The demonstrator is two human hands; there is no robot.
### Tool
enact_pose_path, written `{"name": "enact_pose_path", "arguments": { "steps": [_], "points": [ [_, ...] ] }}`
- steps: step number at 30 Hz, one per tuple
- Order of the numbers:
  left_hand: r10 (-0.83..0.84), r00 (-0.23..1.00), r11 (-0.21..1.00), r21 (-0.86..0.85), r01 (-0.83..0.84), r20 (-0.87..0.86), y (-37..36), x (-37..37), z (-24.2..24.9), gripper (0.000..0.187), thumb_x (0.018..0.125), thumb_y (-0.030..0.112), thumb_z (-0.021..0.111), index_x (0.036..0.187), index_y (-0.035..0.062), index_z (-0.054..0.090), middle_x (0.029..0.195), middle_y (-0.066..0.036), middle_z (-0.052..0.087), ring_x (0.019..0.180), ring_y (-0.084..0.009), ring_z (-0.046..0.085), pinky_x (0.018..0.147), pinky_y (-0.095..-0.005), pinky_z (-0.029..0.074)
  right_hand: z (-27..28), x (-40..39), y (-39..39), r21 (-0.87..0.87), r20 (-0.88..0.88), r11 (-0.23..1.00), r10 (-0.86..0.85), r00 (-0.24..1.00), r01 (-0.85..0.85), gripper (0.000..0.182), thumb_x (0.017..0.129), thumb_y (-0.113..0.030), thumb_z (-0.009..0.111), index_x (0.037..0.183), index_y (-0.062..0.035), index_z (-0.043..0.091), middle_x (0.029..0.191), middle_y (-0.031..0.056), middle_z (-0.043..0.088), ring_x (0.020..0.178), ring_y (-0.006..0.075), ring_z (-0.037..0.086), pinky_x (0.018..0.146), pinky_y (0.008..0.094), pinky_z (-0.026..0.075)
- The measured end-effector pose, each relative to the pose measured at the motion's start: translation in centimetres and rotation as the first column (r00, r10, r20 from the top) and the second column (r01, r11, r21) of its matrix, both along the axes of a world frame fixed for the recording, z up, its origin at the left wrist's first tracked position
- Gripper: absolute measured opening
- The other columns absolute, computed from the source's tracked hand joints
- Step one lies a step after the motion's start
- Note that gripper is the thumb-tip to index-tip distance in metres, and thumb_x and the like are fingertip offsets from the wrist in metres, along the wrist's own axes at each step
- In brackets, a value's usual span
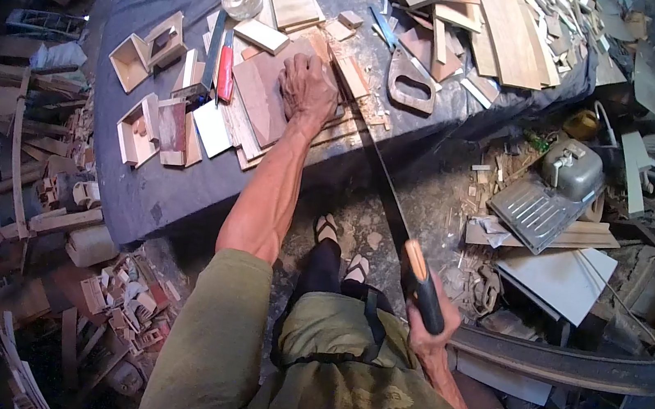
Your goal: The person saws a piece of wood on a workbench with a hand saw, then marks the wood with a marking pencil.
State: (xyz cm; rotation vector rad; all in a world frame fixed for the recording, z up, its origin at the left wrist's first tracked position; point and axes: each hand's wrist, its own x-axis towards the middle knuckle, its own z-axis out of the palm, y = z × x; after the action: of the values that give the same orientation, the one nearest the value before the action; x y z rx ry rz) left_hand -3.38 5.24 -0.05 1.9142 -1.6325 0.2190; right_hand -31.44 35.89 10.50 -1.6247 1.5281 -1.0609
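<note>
My right hand point(434, 318) is wrapped round the handle point(421, 287) of a handsaw, low at the right of my body. The long dark saw blade point(384, 181) runs up from it to the table, its far part beside the wood near my left hand. My left hand point(308, 90) is closed, knuckles up, pressing on a reddish-brown wooden board point(255, 98); its fingertips are hidden. Pale wood pieces point(351, 77) lie just right of the blade, with sawdust around them. A red-handled tool point(225, 71) rests left of the board.
A dark cloth point(195, 202) covers the table. A second handsaw point(411, 81), a glass jar point(243, 0) and small wooden boxes point(139, 130) are on it. Stacked planks point(503, 33) fill the far right. A metal sink point(548, 196) and wood scraps point(128, 302) crowd the floor.
</note>
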Motion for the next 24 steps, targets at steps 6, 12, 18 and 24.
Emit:
{"name": "enact_pose_path", "arguments": {
  "steps": [6,12,18,24],
  "points": [
    [0.009,0.999,1.000,0.025,-0.010,0.037,-0.8,0.4,0.0,0.019,0.087,0.018,0.059,0.100,0.0047,0.064,0.107,-0.015,0.058,0.107,-0.0343,0.052,0.089,-0.0492,0.043,-0.3,3.0,-5.6,0.100,0.139,0.995,0.005,0.990,-0.019,0.060,0.074,0.005,0.063,0.134,-0.0007,0.059,0.082,0.0106,0.067,0.072,0.0116,0.062,0.068,0.0268,0.051],
    [-0.001,1.000,1.000,-0.008,0.001,0.006,-0.2,0.3,0.1,0.017,0.083,0.012,0.058,0.096,0.0045,0.065,0.101,-0.015,0.057,0.104,-0.0331,0.052,0.090,-0.0472,0.041,0.7,-1.0,0.7,0.085,0.062,0.996,0.034,0.997,-0.039,0.062,0.075,0.004,0.063,0.137,-0.0041,0.058,0.088,0.0112,0.069,0.074,0.0125,0.063,0.069,0.0262,0.051],
    [-0.029,0.999,0.999,-0.031,0.029,0.016,-1.1,0.6,-0.2,0.016,0.083,0.013,0.058,0.094,0.0061,0.065,0.101,-0.015,0.057,0.104,-0.0331,0.052,0.089,-0.0463,0.041,-0.2,3.5,-6.9,0.181,0.209,0.982,0.016,0.978,-0.055,0.060,0.076,0.005,0.063,0.135,0.0021,0.057,0.104,0.0114,0.070,0.091,0.0147,0.063,0.085,0.0290,0.050],
    [-0.036,0.999,0.998,-0.051,0.036,0.002,-0.7,0.5,-0.1,0.018,0.078,0.010,0.060,0.095,0.0072,0.066,0.100,-0.015,0.057,0.102,-0.0335,0.053,0.087,-0.0462,0.042,-0.1,0.3,-0.5,0.008,0.055,0.998,0.057,0.997,-0.057,0.061,0.077,0.003,0.063,0.137,-0.0036,0.057,0.091,0.0116,0.071,0.073,0.0143,0.065,0.068,0.0287,0.053]
  ]
}}
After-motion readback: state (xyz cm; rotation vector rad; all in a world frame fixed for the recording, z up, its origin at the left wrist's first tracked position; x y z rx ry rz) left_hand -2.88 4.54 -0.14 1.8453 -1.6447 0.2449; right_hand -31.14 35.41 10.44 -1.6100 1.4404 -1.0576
